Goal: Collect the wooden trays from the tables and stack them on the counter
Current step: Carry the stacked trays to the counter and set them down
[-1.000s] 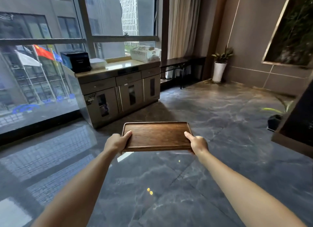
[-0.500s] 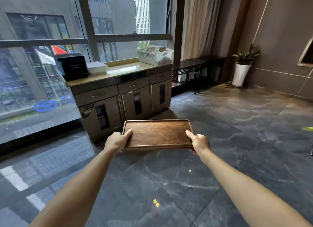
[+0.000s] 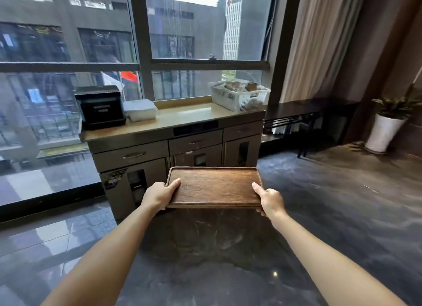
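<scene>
A dark wooden tray with a raised rim is held level in front of me, above the floor. My left hand grips its near left corner, thumb on top. My right hand grips its near right corner the same way. Straight ahead stands the counter, a beige top on a steel cabinet with drawers and doors, just beyond the tray's far edge. The stretch of countertop between the items on it is bare.
On the counter, a black box-shaped appliance sits at the left with folded white cloths beside it, and a white plastic basket at the right. A low dark bench and a potted plant stand to the right. Big windows rise behind.
I have walked closer to the counter, which now fills the middle of the view. Both hands keep the same grip on the tray.
</scene>
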Demonstrator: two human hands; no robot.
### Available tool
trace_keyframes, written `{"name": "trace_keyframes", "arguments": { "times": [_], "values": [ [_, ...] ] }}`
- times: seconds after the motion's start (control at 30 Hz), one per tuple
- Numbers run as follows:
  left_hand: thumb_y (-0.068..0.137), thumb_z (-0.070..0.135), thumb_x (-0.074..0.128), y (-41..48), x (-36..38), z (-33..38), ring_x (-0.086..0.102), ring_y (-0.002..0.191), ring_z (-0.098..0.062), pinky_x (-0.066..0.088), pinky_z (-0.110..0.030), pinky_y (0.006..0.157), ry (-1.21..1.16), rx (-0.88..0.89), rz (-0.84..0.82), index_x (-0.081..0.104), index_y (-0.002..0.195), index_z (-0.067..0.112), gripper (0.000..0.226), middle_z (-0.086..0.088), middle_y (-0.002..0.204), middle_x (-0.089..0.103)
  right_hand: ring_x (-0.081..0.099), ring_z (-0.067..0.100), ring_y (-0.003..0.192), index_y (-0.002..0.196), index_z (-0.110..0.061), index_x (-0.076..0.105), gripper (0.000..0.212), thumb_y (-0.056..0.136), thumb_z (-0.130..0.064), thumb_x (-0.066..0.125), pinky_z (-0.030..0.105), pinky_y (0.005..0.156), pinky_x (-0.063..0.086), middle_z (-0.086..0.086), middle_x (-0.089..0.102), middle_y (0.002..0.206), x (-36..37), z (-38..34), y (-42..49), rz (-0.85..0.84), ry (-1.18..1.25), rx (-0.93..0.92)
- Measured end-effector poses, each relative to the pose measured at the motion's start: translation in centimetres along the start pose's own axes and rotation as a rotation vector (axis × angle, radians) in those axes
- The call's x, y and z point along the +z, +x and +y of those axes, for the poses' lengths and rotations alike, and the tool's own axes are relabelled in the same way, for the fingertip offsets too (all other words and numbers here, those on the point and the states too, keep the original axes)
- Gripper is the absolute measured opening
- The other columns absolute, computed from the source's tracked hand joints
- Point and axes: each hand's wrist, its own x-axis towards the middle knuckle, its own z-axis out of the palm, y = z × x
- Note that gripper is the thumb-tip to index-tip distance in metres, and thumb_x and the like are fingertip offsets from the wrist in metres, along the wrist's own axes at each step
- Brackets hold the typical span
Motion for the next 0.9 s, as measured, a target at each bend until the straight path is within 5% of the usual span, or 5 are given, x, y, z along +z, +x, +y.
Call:
{"name": "trace_keyframes", "arguments": {
  "times": [0.23, 0.33, 0.5, 0.9],
  "values": [
    [0.089, 0.058, 0.039, 19.4, 4.4, 4.5, 0.056, 0.056, -0.026, 0.043, -0.033, 0.072, 0.006, -0.032, -0.001, 0.047, 0.058, 0.011, 0.056, -0.007, 0.051, 0.054, 0.05, 0.015, 0.045, 0.062, -0.012, 0.049, 0.043, 0.09, -0.043, 0.051, 0.019, 0.035, 0.039, 0.003, 0.055, 0.062, 5.6, -3.7, 20.3, -0.035, -0.041, -0.033],
    [0.089, 0.058, 0.038, 27.2, 4.6, 7.1, 0.055, 0.059, -0.026, 0.04, -0.032, 0.07, -0.005, -0.049, 0.009, 0.048, 0.06, 0.011, 0.056, -0.008, 0.05, 0.054, 0.049, 0.014, 0.043, 0.06, -0.012, 0.048, 0.044, 0.09, -0.044, 0.052, 0.013, 0.026, 0.033, 0.003, 0.054, 0.06, 7.6, -7.1, 28.4, -0.056, -0.073, -0.039],
    [0.088, 0.06, 0.037, 39.0, 4.7, 11.8, 0.053, 0.045, -0.02, 0.044, -0.032, 0.074, 0.011, -0.062, 0.045, 0.05, 0.065, 0.01, 0.056, -0.007, 0.065, 0.058, 0.05, 0.015, 0.044, 0.061, -0.011, 0.048, 0.044, 0.089, -0.045, 0.052, 0.021, 0.037, 0.036, 0.002, 0.054, 0.061, 10.3, -11.5, 40.7, -0.084, -0.071, -0.061],
    [0.087, 0.059, 0.04, 64.2, 8.6, 16.3, 0.056, 0.051, -0.024, 0.045, -0.031, 0.066, -0.024, -0.246, 0.131, 0.057, 0.08, 0.004, 0.058, -0.013, 0.077, 0.063, 0.045, 0.013, 0.039, 0.061, -0.013, 0.044, 0.044, 0.09, -0.045, 0.051, 0.017, 0.032, 0.03, 0.004, 0.052, 0.058, 21.1, -17.2, 69.8, -0.321, -0.119, -0.093]
  ]
}}
